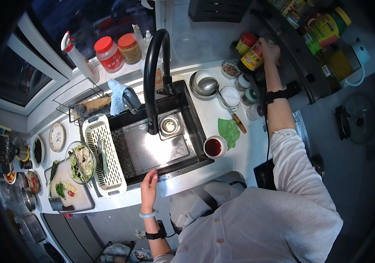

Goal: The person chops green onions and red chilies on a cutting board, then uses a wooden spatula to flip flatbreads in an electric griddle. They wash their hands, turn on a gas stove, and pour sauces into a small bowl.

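My right hand [270, 51] reaches to the back right of the counter. Its fingers are wrapped round a canister with a yellow and red label [252, 58]. Close behind that canister is a red-lidded jar [246, 42]. My left hand [149, 187] hangs at the front edge of the black sink [187, 165], its fingers loosely stretched and holding nothing. A white cup of dark red-brown liquid [214, 147] stands right of the sink. Beside it lies a green cloth [228, 131]. A ladle with a wooden handle [225, 100] rests across the bowls behind the cloth.
A black faucet [152, 87] arches over the sink. The white slotted basket [116, 177] sits along its left side. Further left are a glass bowl of shredded food [81, 163] and a cutting board [80, 200] with chopped bits. Jars and a spray bottle [78, 57] line the sill.
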Tool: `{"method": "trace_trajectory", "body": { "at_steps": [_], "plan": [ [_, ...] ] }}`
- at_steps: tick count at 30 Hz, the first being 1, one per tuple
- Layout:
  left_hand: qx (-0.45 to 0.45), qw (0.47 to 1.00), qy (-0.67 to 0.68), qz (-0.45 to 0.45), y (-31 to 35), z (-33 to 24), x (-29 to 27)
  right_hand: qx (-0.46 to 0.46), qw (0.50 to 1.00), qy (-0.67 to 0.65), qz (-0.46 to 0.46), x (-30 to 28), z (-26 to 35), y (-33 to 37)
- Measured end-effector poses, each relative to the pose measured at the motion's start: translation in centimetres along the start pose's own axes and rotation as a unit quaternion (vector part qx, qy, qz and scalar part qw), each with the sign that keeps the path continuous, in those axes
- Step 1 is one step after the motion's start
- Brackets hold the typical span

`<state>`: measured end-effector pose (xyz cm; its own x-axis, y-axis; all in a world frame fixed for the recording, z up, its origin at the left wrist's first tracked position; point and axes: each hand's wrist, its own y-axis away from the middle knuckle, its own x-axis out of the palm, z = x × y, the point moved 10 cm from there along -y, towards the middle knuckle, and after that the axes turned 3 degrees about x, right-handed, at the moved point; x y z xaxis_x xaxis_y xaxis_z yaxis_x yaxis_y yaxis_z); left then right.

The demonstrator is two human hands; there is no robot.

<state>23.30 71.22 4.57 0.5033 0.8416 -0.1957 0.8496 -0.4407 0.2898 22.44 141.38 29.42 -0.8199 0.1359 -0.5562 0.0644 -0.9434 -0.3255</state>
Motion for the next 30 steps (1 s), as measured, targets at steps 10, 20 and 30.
{"method": "trace_trajectory", "body": {
  "at_steps": [10, 20, 30],
  "plan": [
    [-0.009, 1.0, 0.007, 0.018, -0.1, 0.1, 0.8, 0.022, 0.998, 0.028, 0.047, 0.1, 0.0, 1.4],
    [-0.01, 0.999, 0.011, 0.043, 0.0, 1.0, 2.1, -0.025, 0.996, 0.071, 0.049, 0.0, 0.3, 1.7],
    [-0.006, 0.999, -0.001, 0.046, -0.2, 0.5, 2.6, 0.017, 0.997, 0.081, 0.007, -0.7, 1.0, 5.0]
  ]
}}
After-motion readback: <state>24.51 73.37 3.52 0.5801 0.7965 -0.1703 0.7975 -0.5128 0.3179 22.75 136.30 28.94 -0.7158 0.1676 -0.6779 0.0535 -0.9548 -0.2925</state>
